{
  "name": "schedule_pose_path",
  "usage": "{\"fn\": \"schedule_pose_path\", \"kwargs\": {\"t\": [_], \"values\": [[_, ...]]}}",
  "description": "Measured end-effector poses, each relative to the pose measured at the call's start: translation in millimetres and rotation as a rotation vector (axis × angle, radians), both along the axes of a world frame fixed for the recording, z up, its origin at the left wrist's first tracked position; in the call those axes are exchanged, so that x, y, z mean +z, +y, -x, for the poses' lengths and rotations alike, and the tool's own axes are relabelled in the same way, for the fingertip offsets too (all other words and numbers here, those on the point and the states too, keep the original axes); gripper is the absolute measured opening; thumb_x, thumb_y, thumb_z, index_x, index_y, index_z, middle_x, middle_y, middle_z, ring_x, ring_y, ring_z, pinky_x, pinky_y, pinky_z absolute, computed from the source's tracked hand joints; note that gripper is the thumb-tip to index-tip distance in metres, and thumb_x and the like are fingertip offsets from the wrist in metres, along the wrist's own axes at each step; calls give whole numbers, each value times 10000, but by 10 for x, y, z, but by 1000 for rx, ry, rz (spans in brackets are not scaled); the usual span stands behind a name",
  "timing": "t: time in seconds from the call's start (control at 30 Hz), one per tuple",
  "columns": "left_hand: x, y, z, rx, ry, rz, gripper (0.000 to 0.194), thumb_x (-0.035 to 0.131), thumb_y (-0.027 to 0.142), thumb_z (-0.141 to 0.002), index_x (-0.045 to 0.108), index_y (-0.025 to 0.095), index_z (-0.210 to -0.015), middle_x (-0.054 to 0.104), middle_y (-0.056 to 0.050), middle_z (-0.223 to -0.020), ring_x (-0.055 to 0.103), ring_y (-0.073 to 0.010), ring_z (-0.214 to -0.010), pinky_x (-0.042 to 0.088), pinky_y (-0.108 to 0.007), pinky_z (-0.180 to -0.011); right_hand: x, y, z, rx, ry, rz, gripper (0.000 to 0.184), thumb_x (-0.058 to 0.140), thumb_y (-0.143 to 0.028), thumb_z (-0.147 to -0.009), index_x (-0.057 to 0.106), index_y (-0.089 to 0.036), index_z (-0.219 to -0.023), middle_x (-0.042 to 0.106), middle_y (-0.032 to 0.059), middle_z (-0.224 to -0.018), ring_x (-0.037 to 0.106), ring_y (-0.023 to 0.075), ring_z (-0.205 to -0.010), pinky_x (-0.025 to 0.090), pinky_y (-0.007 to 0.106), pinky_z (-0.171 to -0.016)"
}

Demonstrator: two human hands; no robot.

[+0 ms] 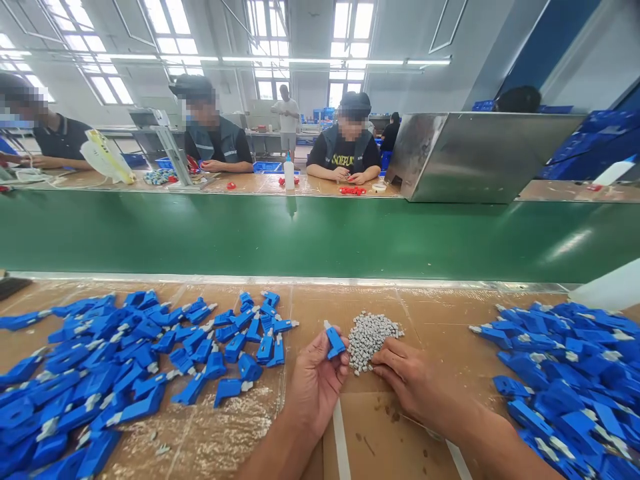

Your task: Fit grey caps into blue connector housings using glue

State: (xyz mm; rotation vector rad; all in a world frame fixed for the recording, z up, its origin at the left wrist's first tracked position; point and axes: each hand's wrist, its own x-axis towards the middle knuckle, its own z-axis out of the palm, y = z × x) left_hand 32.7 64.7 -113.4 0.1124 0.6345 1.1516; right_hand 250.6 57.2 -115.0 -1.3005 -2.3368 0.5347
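Currently, the person's left hand [316, 385] is closed on a blue plastic part [335, 342], gripping it between thumb and fingertips, with the part tilted and its pale end projecting upward past the fingers. The right hand [415, 385] lies palm down, with its fingertips [380, 357] touching the edge of a pile of small grey pieces [369, 340]; whether those fingertips are pinching a piece cannot be determined from this view. The two hands are apart, and the pile lies between them, just beside the left hand's fingers. All of these items rest on brown cardboard sheeting [380, 427] that covers the near workbench. A loose batch of blue plastic parts [100, 377] lies to the left of the left hand, and a second batch [555, 377] lies to the right of the right hand; most parts in both batches show pale ends. A green conveyor belt [300, 237] runs across the view beyond the bench. On the far side, a co-worker [347, 143] sits with both hands just behind red parts [353, 191], near a white bottle [289, 172]. A stainless steel hood [475, 157] stands on the far bench to the right of that co-worker.
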Motion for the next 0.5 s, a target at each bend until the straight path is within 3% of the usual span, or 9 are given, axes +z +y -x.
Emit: {"fn": "schedule_pose_path", "kwargs": {"t": [0.2, 0.37, 0.5], "values": [[-13, -53, -67, -9, 10, -58, 337, 922, 266, -781, 756, 100, -1023, 739, -49, -845, 654, -96, -631, 534, -173, -556, 50, 27, 48, 8, -32, 72, 265, 501, -220, -1098, 729, -230, -963, 686, 50, -946, 678, 223, -862, 512, 330, -747], [-14, -51, -77, 3, 0, -59, 377, 956, 284, -739, 762, 95, -1001, 740, -50, -823, 651, -104, -618, 528, -183, -542, 46, 61, 112, 13, -8, 117, 222, 529, -182, -1039, 710, -219, -915, 681, 59, -962, 659, 225, -841, 518, 343, -757], [-46, -48, -73, -2, -3, -60, 442, 1010, 292, -672, 768, 95, -985, 753, -56, -830, 662, -110, -621, 540, -186, -547, 169, 58, 92, -59, 59, 144, 177, 549, -236, -1018, 648, -219, -872, 684, 40, -867, 634, 221, -796, 519, 351, -752]]}}
